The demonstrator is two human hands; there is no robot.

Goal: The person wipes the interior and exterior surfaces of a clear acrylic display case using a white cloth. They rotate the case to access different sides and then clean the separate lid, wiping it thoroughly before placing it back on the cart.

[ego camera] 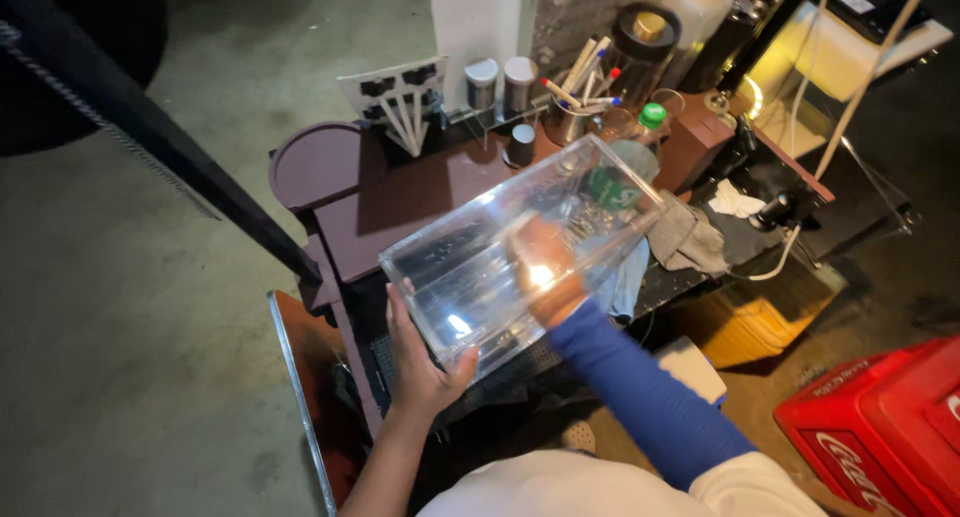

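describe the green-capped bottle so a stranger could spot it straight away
Start at the dark brown counter and follow its back edge right, past the two silver-lidded shakers, to the metal cup of pens. Just right of that cup, behind the clear box's far corner, stands the bottle, the only thing there with a bright green cap.

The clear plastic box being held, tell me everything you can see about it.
The clear plastic box is a long rectangular container with see-through, glossy walls that catch bright glints of light. It is held tilted above the dark brown table, one end low and near the person, the other raised toward the cluttered far side. The left hand cups its near lower corner from underneath. The right hand, on a blue-sleeved arm, shows through its walls, pressed against it.
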